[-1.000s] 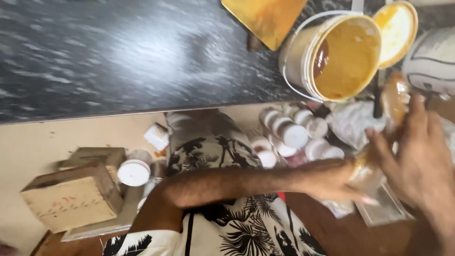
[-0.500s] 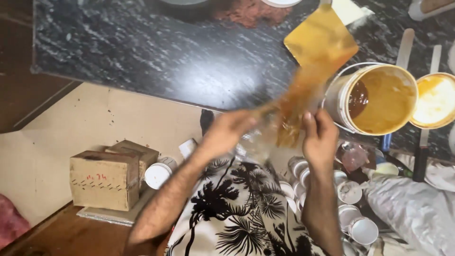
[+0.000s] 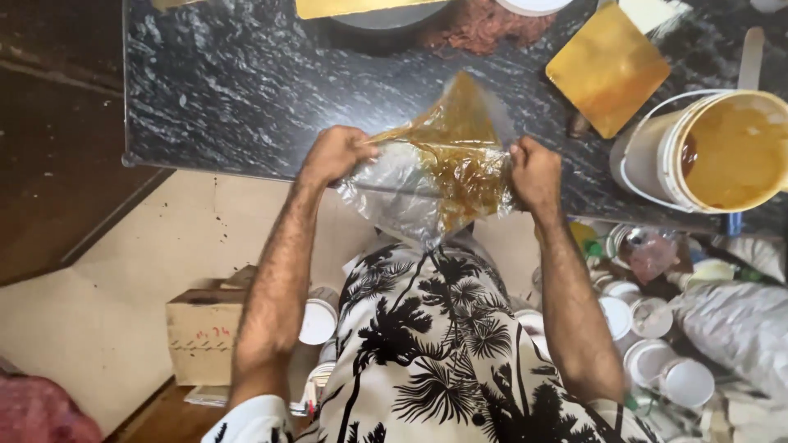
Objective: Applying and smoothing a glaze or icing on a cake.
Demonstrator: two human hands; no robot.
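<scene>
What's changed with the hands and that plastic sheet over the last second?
Both hands swung from the right to the marble edge. Left hand and right hand now stretch the amber-smeared plastic sheet between them. The bucket of amber paste and gold square board stayed put.

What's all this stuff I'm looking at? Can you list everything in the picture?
plastic sheet: one, clear with amber smears, stretched between both hands over the table edge
table: one, black marbled, top of view
bucket: one, white, holding amber liquid, on the table at right
square board: one, gold, on the table left of the bucket
cardboard box: one, brown, on the floor at lower left
small cups: several, white, on the floor at lower right
shirt: one, white with black palm print, bottom centre
left hand: grips the sheet's left edge
right hand: grips the sheet's right edge
</scene>
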